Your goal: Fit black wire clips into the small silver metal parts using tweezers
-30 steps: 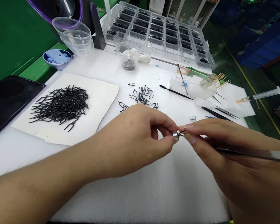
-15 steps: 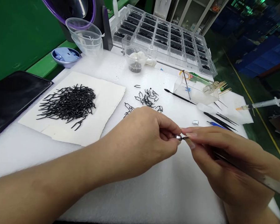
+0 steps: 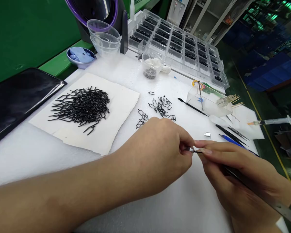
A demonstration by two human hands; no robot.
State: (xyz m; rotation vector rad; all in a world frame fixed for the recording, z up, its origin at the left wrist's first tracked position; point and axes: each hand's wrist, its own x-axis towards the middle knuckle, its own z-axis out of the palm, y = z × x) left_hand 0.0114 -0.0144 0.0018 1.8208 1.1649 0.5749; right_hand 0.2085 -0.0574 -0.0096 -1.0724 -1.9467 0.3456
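Note:
My left hand (image 3: 161,153) is closed in a pinch around a small silver metal piece (image 3: 191,149), most of it hidden by the fingers. Facing it, my right hand (image 3: 247,178) pinches a thin black forked piece (image 3: 198,152) whose end meets the silver one. Tucked under the right fingers lies a long flat metal tool (image 3: 278,207), perhaps tweezers; its tip is hidden. Fingertips of both hands touch. Just beyond them a small silver cylinder (image 3: 207,134) lies on the white foam. Loose black forked pieces (image 3: 161,106) are scattered beyond my left hand.
A big pile of black forked pieces (image 3: 83,105) rests on a white sheet (image 3: 122,110) at left. Behind stand clear cups (image 3: 105,40), a blue bowl (image 3: 80,60) and a compartment tray (image 3: 181,64). Tweezers (image 3: 230,134) and a syringe (image 3: 271,121) lie at right.
The view has shifted, so the table's things appear further right and slightly lower. Both hands keep their pinches, and a little more of the thin black piece shows between them.

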